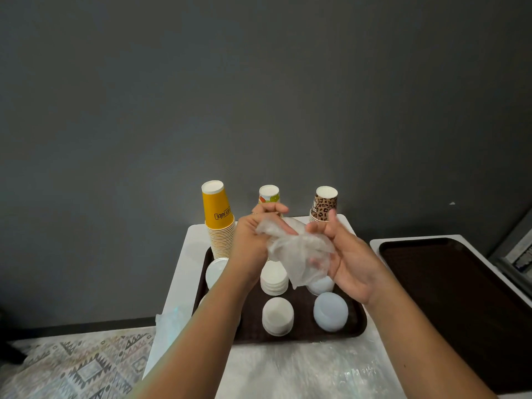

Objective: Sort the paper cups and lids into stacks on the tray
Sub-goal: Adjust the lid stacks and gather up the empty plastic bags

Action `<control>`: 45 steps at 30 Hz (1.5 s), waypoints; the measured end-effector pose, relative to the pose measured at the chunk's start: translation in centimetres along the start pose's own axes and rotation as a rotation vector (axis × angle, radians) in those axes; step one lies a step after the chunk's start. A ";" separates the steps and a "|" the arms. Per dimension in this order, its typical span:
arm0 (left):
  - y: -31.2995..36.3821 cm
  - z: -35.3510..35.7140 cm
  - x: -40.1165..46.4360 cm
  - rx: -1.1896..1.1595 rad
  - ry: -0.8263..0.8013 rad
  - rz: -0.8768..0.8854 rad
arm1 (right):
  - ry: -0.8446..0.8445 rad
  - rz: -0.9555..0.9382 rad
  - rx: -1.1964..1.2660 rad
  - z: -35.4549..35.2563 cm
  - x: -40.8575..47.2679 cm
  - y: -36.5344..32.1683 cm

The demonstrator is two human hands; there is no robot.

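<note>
A dark brown tray on a white table holds three upside-down cup stacks at its far edge: yellow, fruit-print and leopard-print. White lid stacks, bluish translucent lid stacks and a lid stack at the left stand on the tray. Above it both hands hold a crumpled clear plastic bag. My left hand grips its upper left part. My right hand holds its right side.
A second dark tray lies on the adjoining table at the right. Clear plastic wrap hangs off the table's left edge. A patterned rug covers the floor at the lower left. A dark grey wall stands behind.
</note>
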State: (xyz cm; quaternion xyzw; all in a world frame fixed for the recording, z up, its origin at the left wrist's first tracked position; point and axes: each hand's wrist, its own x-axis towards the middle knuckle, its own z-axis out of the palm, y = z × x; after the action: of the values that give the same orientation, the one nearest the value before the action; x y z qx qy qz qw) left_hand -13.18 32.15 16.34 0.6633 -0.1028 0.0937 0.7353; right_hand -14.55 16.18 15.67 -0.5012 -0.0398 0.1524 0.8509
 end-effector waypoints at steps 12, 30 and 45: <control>0.0 -0.1 -1.2 0.712 0.239 0.458 | 0.505 -0.468 -0.622 -1.5 0.8 2.0; -2.4 0.4 -1.1 0.011 -0.149 -0.172 | 0.066 -0.317 -0.414 0.2 0.0 1.9; -2.9 1.4 -1.6 0.035 0.232 -0.027 | 0.312 -0.518 -0.556 2.4 -0.8 4.8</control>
State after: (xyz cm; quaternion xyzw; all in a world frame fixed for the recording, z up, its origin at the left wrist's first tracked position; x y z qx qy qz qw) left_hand -14.00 30.41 13.22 0.6622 -0.0066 0.1618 0.7316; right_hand -16.91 20.07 12.77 -0.7026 -0.0749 -0.1614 0.6890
